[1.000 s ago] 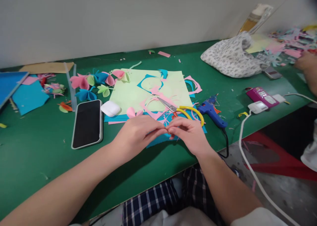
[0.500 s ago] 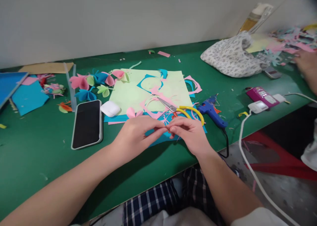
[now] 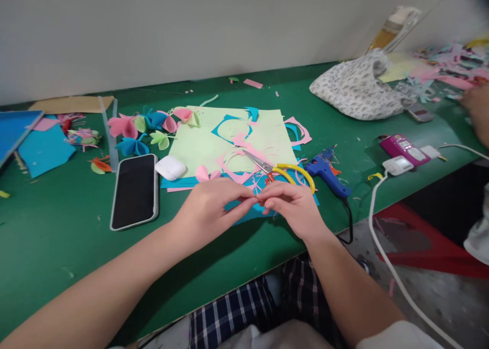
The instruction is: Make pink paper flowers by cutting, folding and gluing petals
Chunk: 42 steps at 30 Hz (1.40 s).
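My left hand (image 3: 214, 211) and my right hand (image 3: 292, 206) meet fingertip to fingertip over the front of the paper pile. Both are closed in a pinch; whatever lies between the fingertips is too small and hidden to name. Just beyond my right hand lie scissors (image 3: 282, 171) with yellow handles, on pink paper cutouts (image 3: 235, 165). Pale green sheets (image 3: 206, 140) rest on blue sheets (image 3: 171, 181). A pink paper petal piece (image 3: 204, 173) sits behind my left hand. To the right of my right hand is a blue glue gun (image 3: 328, 173).
A phone (image 3: 133, 191) and a white earbud case (image 3: 170, 167) lie left of the paper. Paper flowers (image 3: 124, 126) stand behind them. On the right are a patterned cloth bag (image 3: 355, 86), a magenta device (image 3: 405, 149), a white cable (image 3: 372, 211) and another person's hand (image 3: 477, 107).
My hands stay almost still, with only a slight shift of the right fingers. The other person's hand at the far right has moved a little.
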Available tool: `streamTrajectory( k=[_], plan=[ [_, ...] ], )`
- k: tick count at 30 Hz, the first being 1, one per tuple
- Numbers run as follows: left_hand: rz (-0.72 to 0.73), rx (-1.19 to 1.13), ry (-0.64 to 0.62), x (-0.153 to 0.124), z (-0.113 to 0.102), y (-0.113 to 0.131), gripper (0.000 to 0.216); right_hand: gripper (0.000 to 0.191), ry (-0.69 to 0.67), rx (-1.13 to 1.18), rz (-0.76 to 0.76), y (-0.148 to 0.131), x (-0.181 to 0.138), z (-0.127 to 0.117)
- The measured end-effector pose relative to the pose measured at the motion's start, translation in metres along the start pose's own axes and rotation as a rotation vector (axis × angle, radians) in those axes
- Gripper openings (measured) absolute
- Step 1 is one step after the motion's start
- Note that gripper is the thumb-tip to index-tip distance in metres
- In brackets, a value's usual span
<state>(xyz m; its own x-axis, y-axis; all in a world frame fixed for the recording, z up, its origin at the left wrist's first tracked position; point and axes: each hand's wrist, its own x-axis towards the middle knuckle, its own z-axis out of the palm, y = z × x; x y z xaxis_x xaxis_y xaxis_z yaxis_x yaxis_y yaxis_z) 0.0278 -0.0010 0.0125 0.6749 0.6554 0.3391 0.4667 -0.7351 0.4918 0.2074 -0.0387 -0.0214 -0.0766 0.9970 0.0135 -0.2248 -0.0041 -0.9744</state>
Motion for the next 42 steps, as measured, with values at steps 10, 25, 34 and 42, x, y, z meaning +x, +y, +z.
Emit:
streamTrajectory(
  k=[10, 25, 34, 42],
  plan=[
    [0.013, -0.003, 0.016, -0.0009, 0.0012, 0.0011, 0.018, 0.011, 0.002, -0.100, -0.047, 0.0018, -0.0021, 0.0000],
    [0.002, -0.002, 0.027, -0.0026, 0.0041, -0.0011, 0.018, 0.005, 0.125, -0.178, -0.088, 0.0020, -0.0022, 0.0018],
    [0.015, 0.032, 0.072, -0.0024, 0.0030, -0.0023, 0.016, 0.015, 0.035, -0.126, -0.087, -0.0016, -0.0018, -0.0006],
    [0.028, 0.025, 0.050, -0.0022, 0.0030, -0.0011, 0.017, 0.014, 0.044, -0.182, -0.117, 0.0010, -0.0023, -0.0007]
  ],
)
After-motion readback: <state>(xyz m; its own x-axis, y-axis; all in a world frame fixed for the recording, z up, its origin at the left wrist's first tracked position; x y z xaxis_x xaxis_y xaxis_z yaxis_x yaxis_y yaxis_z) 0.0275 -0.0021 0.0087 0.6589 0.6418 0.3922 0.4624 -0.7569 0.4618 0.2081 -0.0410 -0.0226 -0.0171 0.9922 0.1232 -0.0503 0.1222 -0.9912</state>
